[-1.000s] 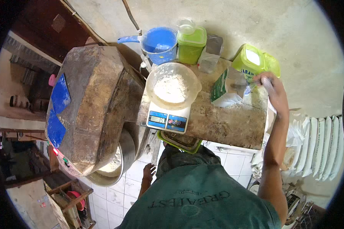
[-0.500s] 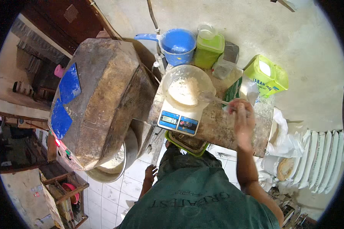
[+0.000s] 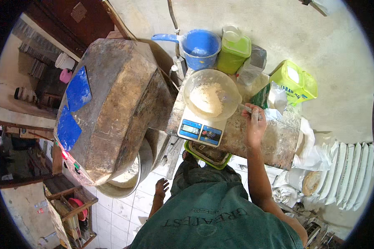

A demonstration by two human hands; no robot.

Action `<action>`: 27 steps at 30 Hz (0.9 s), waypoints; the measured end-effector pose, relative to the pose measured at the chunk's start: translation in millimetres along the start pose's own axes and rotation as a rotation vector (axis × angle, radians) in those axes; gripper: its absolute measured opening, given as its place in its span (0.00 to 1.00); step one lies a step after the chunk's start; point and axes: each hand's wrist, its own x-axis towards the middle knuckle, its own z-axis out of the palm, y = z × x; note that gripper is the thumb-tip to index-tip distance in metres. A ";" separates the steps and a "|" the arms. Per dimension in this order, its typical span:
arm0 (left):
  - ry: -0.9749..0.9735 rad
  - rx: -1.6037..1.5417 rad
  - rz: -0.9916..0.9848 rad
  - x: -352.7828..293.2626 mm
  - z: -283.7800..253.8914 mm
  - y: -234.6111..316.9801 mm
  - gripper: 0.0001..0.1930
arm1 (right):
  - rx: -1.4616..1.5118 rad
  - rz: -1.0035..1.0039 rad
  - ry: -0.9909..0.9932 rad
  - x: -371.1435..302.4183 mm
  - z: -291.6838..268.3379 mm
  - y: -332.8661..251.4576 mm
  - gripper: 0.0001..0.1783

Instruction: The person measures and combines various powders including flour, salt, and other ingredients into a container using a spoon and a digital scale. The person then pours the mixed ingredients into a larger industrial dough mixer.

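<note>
My right hand [image 3: 256, 124] is closed round the handle of a spoon [image 3: 246, 108] at the right side of a translucent bowl [image 3: 236, 89]. The spoon's head reaches over the rim into the bowl and is hard to make out there. Pale, flour-like powder [image 3: 207, 99] lies heaped in the bowl. Under the bowl is a white kitchen scale [image 3: 201, 132] with a lit display and blue panels, near the worn table's [image 3: 270, 143] front edge. Down at my side hangs my left hand [image 3: 161, 189], empty, fingers apart, above the tiled floor.
Behind the bowl stand a blue dipper [image 3: 201, 50], a lidded green tub [image 3: 233, 54] and a clear bag [image 3: 251, 68]. To the right are an opened green packet [image 3: 262, 97] and a yellow-green container [image 3: 293, 81]. A bulky machine [image 3: 112, 99] with a metal bowl [image 3: 143, 166] borders the left.
My right hand has moved left, closer to the bowl, bringing the spoon further over it. The view has shifted slightly. My left hand still hangs at my side.
</note>
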 end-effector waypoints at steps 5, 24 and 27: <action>0.021 0.030 -0.022 -1.3 6.1 0.5 0.21 | 0.020 0.069 0.015 -7.6 1.9 -1.3 0.15; 0.005 0.063 0.011 7.5 7.2 -9.0 0.21 | 0.240 0.104 0.085 -24.8 -4.5 -58.8 0.11; -0.021 0.071 0.013 11.7 13.8 -9.1 0.21 | 0.407 0.091 0.206 -23.3 -15.1 -85.9 0.12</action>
